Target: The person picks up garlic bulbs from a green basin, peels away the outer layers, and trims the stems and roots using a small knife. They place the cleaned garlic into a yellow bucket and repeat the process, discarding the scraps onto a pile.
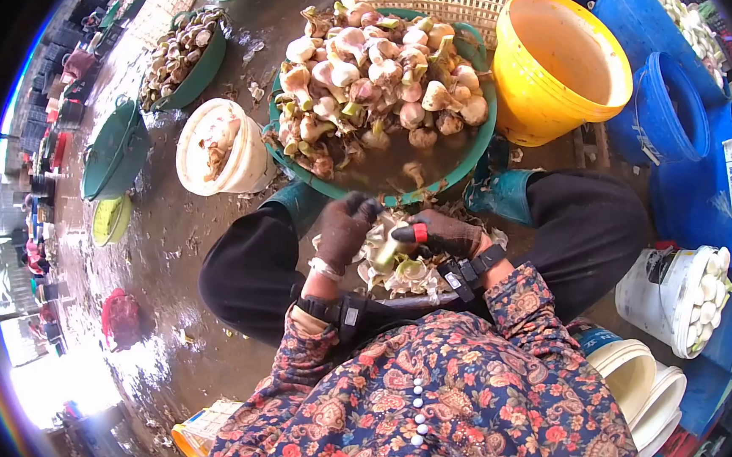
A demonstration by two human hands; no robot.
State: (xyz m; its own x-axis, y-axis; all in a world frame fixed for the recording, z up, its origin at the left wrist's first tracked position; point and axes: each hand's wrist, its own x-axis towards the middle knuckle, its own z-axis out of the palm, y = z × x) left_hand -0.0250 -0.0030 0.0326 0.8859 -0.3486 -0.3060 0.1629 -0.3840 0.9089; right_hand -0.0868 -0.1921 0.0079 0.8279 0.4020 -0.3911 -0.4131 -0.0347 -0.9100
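My left hand [346, 225], in a dark brown glove, is closed with its fingers curled, just short of the tub's near rim. What it pinches, if anything, is too small to make out. My right hand [444, 234], also gloved, has a red band around its black-tipped thumb. It is closed on a pale, greenish-white garlic bulb [387, 249], partly covered by the thumb. Loose garlic peelings [409, 276] lie in my lap beneath both hands. Directly beyond them stands a green tub [484, 143] heaped with unpeeled garlic bulbs [368, 76] in brownish water.
A white bucket [186, 158] with peelings stands left of the tub, a yellow bucket [512, 77] right of it. At my right are a white bucket of peeled garlic [646, 286] and blue containers [683, 183]. The wet floor [167, 274] carries scattered scraps.
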